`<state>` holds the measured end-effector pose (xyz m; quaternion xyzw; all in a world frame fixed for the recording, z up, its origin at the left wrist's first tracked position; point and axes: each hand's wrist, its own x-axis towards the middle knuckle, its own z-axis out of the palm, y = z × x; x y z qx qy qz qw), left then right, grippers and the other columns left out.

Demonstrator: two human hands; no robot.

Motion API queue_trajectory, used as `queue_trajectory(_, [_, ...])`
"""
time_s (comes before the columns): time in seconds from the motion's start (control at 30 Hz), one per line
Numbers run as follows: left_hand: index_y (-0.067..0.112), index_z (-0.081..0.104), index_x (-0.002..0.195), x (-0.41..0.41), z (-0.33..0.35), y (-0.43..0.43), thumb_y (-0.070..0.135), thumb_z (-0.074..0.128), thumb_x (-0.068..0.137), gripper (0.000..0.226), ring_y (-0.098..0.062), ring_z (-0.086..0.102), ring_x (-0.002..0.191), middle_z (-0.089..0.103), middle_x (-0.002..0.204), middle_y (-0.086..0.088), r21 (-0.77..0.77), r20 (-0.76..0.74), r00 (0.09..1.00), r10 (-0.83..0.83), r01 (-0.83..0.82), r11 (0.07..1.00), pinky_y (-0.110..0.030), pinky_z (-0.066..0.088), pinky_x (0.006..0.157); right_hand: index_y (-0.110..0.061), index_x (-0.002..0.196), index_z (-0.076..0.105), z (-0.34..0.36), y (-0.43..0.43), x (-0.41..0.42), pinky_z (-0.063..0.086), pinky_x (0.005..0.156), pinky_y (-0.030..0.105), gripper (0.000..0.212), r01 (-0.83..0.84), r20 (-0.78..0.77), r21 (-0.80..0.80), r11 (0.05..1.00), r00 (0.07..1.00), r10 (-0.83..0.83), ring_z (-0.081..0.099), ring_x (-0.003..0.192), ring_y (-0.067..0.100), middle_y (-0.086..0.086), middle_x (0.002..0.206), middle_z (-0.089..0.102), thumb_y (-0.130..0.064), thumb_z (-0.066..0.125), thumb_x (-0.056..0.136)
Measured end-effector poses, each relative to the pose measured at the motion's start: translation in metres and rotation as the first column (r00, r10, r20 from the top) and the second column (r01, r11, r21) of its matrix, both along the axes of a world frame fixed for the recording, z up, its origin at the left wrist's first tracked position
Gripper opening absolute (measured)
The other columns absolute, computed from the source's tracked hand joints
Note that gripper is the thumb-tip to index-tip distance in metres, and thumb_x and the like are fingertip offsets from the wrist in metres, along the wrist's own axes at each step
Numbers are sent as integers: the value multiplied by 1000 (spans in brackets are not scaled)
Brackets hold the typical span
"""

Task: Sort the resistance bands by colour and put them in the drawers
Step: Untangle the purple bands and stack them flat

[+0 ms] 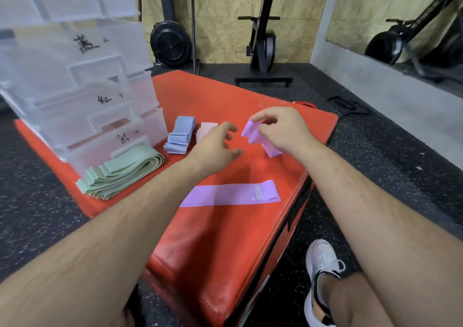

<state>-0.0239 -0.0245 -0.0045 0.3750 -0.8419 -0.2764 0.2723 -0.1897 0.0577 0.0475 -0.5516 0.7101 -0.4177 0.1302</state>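
My right hand [280, 128] pinches a folded purple band [253, 133] a little above the red mat [225, 239]. My left hand [215, 143] hovers beside it, fingers apart and holding nothing. Another purple band [230, 196] lies flat on the mat nearer to me. A stack of blue bands [180, 136] and a pink stack [204, 131], partly hidden by my left hand, sit further back. Green bands [120, 171] lie piled in front of the clear drawer unit [82, 88], whose drawers look closed.
The mat's edge drops to dark speckled floor on the right, where my white shoe [323, 276] stands. Black gym machines [263, 38] stand against the wooden wall behind. A black strap [348, 104] lies on the floor.
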Motion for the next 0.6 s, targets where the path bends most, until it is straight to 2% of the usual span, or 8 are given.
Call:
queue_trajectory(0.07, [29, 51, 129, 6, 5, 0, 34, 77, 82, 54, -20, 62, 91, 54, 111, 2, 21, -94, 996, 12, -10, 1000, -41, 57, 81, -23, 94, 78, 10, 2, 9, 45, 71, 8, 30, -37, -2, -95, 995, 999, 37, 64, 81, -3, -9, 89, 75, -2, 59, 83])
queue_trajectory(0.1, [32, 49, 130, 9, 8, 1, 36, 77, 82, 55, -20, 62, 93, 55, 115, 1, 40, -138, 990, 23, -18, 999, -39, 56, 83, -22, 94, 79, 14, 3, 13, 43, 74, 7, 27, -51, 8, -130, 990, 999, 53, 64, 85, -3, -10, 91, 75, -4, 62, 84])
queue_trajectory(0.2, [34, 48, 134, 15, 18, 3, 35, 75, 86, 56, -24, 62, 97, 57, 124, 1, 139, -251, 967, 40, -4, 990, -32, 53, 79, -21, 89, 78, 24, 8, 22, 46, 74, 10, 22, -90, 127, -206, 974, 985, 118, 65, 81, -5, -11, 87, 74, -3, 66, 85])
queue_trajectory(0.27, [32, 52, 130, 22, 26, 6, 32, 72, 89, 45, -24, 63, 97, 60, 123, 3, 173, -288, 957, 28, 23, 985, -25, 49, 73, -18, 87, 79, 32, 12, 27, 49, 74, 13, 20, -105, 209, -247, 963, 965, 159, 65, 79, -2, -7, 86, 75, -1, 68, 84])
queue_trajectory(0.33, [27, 60, 120, 28, 33, 9, 27, 67, 94, 27, -21, 63, 87, 67, 115, 0, 183, -305, 952, 7, 52, 982, -20, 48, 69, -17, 86, 77, 39, 15, 31, 49, 74, 15, 21, -115, 284, -285, 952, 938, 199, 64, 79, 0, -5, 85, 73, 2, 67, 83])
queue_trajectory(0.4, [24, 63, 111, 35, 38, 12, 27, 63, 97, 14, -15, 60, 78, 70, 104, -7, 191, -296, 955, 13, 46, 981, -26, 48, 67, -15, 85, 75, 43, 17, 32, 49, 72, 15, 24, -122, 364, -312, 942, 901, 237, 64, 77, 2, -4, 83, 71, 6, 64, 83])
queue_trajectory(0.5, [21, 64, 107, 44, 42, 15, 27, 58, 100, 11, -12, 62, 73, 72, 94, -11, 217, -304, 952, 35, 33, 976, -30, 49, 61, -13, 86, 74, 46, 16, 32, 50, 69, 19, 26, -126, 444, -311, 942, 857, 261, 61, 71, 7, -2, 80, 69, 10, 60, 83])
queue_trajectory(0.6, [23, 64, 102, 54, 45, 13, 28, 54, 99, 11, -7, 63, 61, 71, 83, -4, 234, -364, 924, 118, -32, 972, -31, 48, 56, -13, 83, 72, 43, 14, 33, 46, 59, 17, 31, -137, 464, -244, 960, 853, 239, 53, 61, 8, 0, 73, 63, 13, 54, 82])
